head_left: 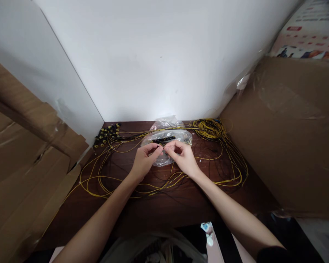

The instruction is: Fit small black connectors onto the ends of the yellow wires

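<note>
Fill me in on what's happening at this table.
A person's left hand and right hand meet over a clear plastic bag, fingertips pinching something too small to make out. Yellow and black wires loop around them on the dark table, with black-and-yellow connectors at the left end.

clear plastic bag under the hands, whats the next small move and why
Perhaps ease the right hand slightly aside: its pinched fingertips nearly meet those of the left hand over the clear plastic bag, and whatever they pinch is too small to tell.
</note>
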Motion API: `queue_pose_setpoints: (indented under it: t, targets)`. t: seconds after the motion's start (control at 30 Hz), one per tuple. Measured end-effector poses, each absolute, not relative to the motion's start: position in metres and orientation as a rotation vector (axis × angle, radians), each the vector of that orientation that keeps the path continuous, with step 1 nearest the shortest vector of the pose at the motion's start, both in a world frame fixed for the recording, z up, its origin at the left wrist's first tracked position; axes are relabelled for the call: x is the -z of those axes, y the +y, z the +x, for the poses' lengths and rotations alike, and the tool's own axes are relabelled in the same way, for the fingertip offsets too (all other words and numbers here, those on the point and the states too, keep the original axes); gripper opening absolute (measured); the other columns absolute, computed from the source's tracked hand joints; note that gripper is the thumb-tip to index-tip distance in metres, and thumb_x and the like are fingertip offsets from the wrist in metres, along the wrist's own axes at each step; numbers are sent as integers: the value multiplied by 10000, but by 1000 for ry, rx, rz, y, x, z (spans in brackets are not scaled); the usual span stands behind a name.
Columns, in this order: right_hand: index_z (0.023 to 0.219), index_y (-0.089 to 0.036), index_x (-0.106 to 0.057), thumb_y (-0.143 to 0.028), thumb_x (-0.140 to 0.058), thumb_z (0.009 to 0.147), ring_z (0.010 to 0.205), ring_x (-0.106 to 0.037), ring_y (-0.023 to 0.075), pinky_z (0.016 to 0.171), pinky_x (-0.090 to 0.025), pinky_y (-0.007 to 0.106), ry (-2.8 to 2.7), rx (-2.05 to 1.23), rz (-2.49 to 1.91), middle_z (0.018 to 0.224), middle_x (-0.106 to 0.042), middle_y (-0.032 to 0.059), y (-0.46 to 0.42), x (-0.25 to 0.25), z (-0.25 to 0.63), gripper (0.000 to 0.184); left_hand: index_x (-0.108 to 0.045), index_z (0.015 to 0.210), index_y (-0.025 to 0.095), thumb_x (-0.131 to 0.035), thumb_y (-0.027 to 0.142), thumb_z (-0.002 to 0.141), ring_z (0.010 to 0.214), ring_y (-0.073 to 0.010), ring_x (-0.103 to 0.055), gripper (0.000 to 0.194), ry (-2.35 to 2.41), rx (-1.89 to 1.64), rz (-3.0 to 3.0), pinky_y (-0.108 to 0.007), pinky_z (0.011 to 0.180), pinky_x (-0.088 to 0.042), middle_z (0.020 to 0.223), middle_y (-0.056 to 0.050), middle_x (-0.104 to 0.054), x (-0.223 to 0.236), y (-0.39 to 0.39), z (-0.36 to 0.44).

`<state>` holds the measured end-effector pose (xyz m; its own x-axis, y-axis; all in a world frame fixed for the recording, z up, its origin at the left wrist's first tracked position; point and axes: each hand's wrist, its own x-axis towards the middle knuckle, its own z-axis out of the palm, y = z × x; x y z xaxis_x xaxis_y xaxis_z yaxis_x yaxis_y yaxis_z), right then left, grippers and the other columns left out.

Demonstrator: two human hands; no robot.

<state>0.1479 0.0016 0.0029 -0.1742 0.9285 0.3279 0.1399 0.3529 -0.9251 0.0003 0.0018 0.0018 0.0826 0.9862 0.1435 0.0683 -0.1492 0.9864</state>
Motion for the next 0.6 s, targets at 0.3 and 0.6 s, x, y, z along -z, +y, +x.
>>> queue_pose_setpoints:
  t: [0.3, 0.6]
  targets:
    - [764, -142, -608, -281, -547, 815, 569, -461, 106, 563, -386, 237, -1600, -934, -969, 657, -577, 12, 1, -4, 147, 160, -647, 728, 135, -610, 297, 717, 569, -101, -530, 167, 1169, -1248, 1501, -196, 538, -409, 638, -6, -623, 0, 2, 0]
    - [751, -150, -601, -247, -535, 812, 585, -457, 106, 551, -373, 227, -1659, -830, -1004, 660, -551, 1, 1, -2, 148, 132, -643, 740, 136, -588, 291, 743, 646, -131, -571, 164, 1182, -1267, 1640, -215, 594, -447, 676, -27, -623, 9, 5, -2]
